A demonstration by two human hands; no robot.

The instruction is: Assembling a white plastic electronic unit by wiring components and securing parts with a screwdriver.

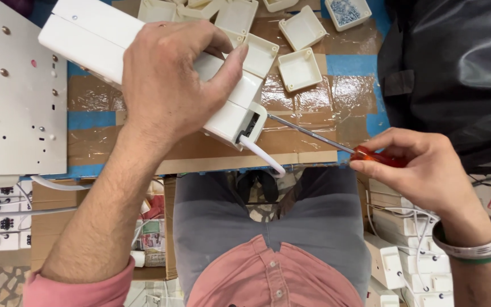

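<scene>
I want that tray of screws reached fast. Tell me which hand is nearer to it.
Right. The right hand grips a red-handled screwdriver below the tray of screws; the left hand holds the white power strip, farther left.

A white plastic housing (143,62) with a white cable (262,156), a red-handled screwdriver (365,153), white box shells (299,69) on a brown-taped blue table (348,65) (glossy tape), pink shirt (268,273), grey trousers (313,210)

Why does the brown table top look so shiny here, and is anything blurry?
Head view: the taped table top mirrors overhead light as white glare; the left hand on the white box and the right hand holding the screwdriver look sharp; edges bend slightly.
</scene>
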